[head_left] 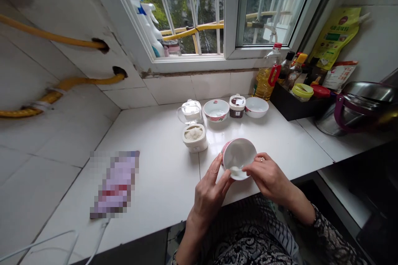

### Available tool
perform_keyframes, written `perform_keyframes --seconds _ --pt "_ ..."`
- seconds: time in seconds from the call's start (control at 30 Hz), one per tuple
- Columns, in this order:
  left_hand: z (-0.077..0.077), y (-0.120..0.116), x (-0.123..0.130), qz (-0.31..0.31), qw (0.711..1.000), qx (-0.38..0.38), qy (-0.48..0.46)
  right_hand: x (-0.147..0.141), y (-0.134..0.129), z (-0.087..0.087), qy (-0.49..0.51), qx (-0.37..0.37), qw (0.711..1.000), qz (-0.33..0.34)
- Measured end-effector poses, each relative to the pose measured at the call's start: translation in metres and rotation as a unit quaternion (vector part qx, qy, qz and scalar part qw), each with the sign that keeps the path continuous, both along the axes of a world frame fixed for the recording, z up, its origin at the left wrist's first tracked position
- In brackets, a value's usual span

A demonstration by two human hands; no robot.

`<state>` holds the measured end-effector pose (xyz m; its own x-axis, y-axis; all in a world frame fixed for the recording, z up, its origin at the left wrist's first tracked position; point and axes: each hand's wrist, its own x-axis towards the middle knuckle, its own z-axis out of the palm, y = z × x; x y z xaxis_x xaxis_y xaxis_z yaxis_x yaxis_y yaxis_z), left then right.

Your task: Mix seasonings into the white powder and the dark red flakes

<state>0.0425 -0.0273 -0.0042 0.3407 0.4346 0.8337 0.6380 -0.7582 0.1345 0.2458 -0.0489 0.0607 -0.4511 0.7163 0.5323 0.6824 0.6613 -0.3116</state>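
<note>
The left hand [209, 190] holds the tipped bowl [241, 153] by its left side, with the fingers curled around it and the thumb at the near rim. The bowl is over the near part of the white counter [161, 174], and its open top leans toward the person. The right hand [270, 176] pinches a little white spoon [235, 170], its fingers close together. The spoon is inside the bowl, by the near rim.

Left of the bowl is an open tub [195, 144] of white powder [194, 133]. Farther back, a small jar [237, 107] sits between a flowered bowl [217, 112] on the left and a white bowl [257, 108] on the right. The oil bottle [264, 80] is at the far right, beside a black box [287, 107] of bottles. A blurry purple thing [115, 182] lies on the left.
</note>
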Motion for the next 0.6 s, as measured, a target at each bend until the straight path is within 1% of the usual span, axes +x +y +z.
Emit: perform_keyframes --seconds 0.03,0.1,0.17,0.2,0.23,0.3,0.37,0.47,0.53,0.6 --pt "0.000 0.000 0.000 -0.001 1.000 0.000 0.002 0.003 0.001 0.002 0.019 -0.013 0.999 -0.028" --pt "0.000 0.000 0.000 -0.002 1.000 0.003 0.004 0.011 0.003 0.007 0.052 -0.054 0.992 -0.106" --pt "0.001 0.000 0.001 -0.004 1.000 0.007 0.007 0.016 0.006 0.009 0.084 -0.135 0.973 -0.168" --pt "0.001 0.000 0.002 -0.005 1.000 0.010 0.008 0.017 0.008 0.008 0.109 -0.188 0.959 -0.183" --pt "0.001 0.000 0.002 -0.008 1.000 0.014 0.009 0.017 0.009 0.007 0.143 -0.243 0.941 -0.188" --pt "0.001 0.000 0.003 -0.015 1.000 0.022 0.014 0.014 0.012 0.002 0.233 -0.335 0.895 -0.180" --pt "0.001 0.000 0.005 -0.022 0.999 0.027 0.017 0.009 0.013 -0.005 0.319 -0.389 0.847 -0.172" --pt "0.001 0.000 0.006 -0.027 0.999 0.030 0.020 0.002 0.012 -0.013 0.406 -0.418 0.794 -0.175" --pt "0.001 0.000 0.006 -0.027 0.999 0.035 0.021 -0.001 0.013 -0.015 0.443 -0.422 0.771 -0.177" --pt "0.001 0.000 0.006 -0.024 0.999 0.038 0.026 -0.002 0.013 -0.017 0.469 -0.423 0.756 -0.170"
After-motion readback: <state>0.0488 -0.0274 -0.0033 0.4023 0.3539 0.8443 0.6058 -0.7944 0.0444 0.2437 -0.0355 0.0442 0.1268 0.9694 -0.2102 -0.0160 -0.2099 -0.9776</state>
